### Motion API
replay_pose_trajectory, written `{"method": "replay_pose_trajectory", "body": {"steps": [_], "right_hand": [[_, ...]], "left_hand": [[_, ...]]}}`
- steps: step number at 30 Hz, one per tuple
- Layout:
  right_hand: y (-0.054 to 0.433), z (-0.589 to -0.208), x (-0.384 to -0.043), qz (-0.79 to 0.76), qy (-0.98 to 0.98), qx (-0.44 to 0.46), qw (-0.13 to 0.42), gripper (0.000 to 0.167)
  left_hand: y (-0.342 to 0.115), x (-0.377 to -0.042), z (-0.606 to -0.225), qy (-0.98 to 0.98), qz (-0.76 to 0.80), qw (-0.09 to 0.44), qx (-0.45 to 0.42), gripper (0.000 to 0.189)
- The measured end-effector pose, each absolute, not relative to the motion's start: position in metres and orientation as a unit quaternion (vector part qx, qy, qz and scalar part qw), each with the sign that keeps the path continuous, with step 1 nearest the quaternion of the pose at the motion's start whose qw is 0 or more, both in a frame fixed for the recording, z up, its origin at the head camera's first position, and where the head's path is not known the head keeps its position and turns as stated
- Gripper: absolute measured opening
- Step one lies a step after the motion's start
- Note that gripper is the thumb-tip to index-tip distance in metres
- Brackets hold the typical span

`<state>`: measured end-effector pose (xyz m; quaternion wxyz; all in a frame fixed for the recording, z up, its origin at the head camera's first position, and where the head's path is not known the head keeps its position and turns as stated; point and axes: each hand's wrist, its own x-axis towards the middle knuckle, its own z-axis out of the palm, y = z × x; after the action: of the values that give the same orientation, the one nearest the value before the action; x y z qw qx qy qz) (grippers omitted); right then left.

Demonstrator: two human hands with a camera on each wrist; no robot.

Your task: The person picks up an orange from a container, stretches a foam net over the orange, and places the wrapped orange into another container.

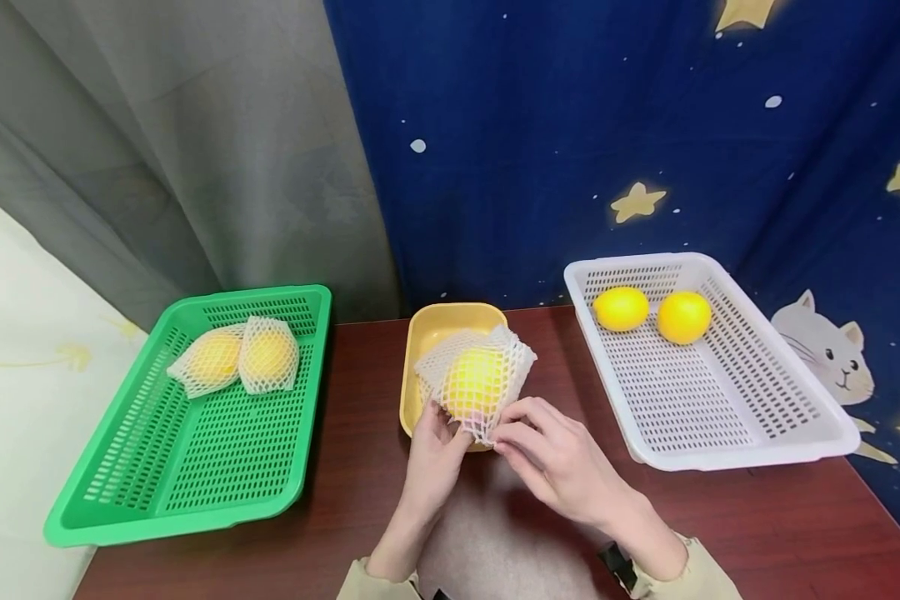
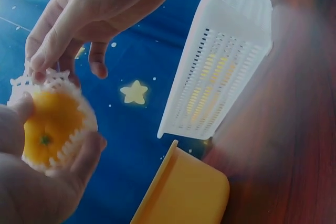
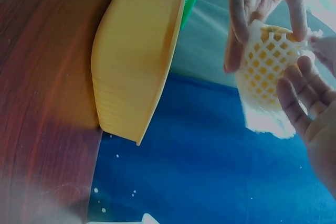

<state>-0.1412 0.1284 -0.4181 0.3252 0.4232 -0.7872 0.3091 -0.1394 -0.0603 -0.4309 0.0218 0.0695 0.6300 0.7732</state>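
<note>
Nearest the camera, at the bottom edge of the head view, two cream cuffs (image 1: pixel 375 583) are seen, with a black strap (image 1: pixel 617 567) worn at the right wrist. Beyond them, a yellow-orange fruit (image 1: pixel 474 379) is held up off the counter (image 1: pixel 363 433), wrapped in a white foam net (image 1: pixel 520 357); in the head view it is seen against the yellow tray (image 1: pixel 424 335), while in both wrist views it is shown well apart from that tray. The netted fruit is held by the left hand (image 1: pixel 437 457), whose grip is closed about it, thumb on one side and fingers on the other. The net's near edge is pinched by the right hand (image 1: pixel 558 458), its grip closed at thumb and fingertips. In the left wrist view a small green stem mark is seen on the fruit where it is left uncovered by the net. To the left, a green basket (image 1: pixel 232 458) is placed, in which two netted fruits (image 1: pixel 272 354) are laid side by side, touching, towards the far end. To the right, two bare fruits (image 1: pixel 621 309) are set near the far end of a white basket (image 1: pixel 690 408), a narrow gap being left between them. Behind everything, a grey curtain (image 1: pixel 270 167) is hung beside a blue curtain (image 1: pixel 540 183) printed with stars and a cat.
</note>
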Motion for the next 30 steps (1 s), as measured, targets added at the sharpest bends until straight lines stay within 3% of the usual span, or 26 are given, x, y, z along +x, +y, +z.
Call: {"method": "replay_pose_trajectory", "body": {"steps": [7,18,22,24,28,30], "right_hand": [[0.1303,-0.4162,-0.1392,0.401,-0.775,0.372,0.316,0.027],[0.1329,-0.4142,-0.1389,0.365,-0.783,0.406,0.299,0.028],[0.1308,-0.4152,-0.1388,0.413,-0.768,0.399,0.283,0.017],[0.1291,-0.4159,-0.1385,0.46,-0.756,0.379,0.269,0.008],[0.1267,-0.4165,-0.1369,0.568,-0.738,0.285,0.225,0.019],[0.1268,-0.4158,-0.1361,0.612,-0.733,0.223,0.197,0.016]], "left_hand": [[-0.0693,-0.1415,-0.4268,0.613,0.779,0.078,0.112,0.075],[-0.0704,-0.1399,-0.4261,0.634,0.761,0.045,0.128,0.078],[-0.0711,-0.139,-0.427,0.63,0.767,0.023,0.119,0.083],[-0.0713,-0.1387,-0.4276,0.625,0.773,0.013,0.114,0.085],[-0.0713,-0.1382,-0.4281,0.613,0.78,-0.001,0.128,0.083],[-0.0714,-0.1379,-0.4283,0.612,0.776,-0.001,0.151,0.081]]}}
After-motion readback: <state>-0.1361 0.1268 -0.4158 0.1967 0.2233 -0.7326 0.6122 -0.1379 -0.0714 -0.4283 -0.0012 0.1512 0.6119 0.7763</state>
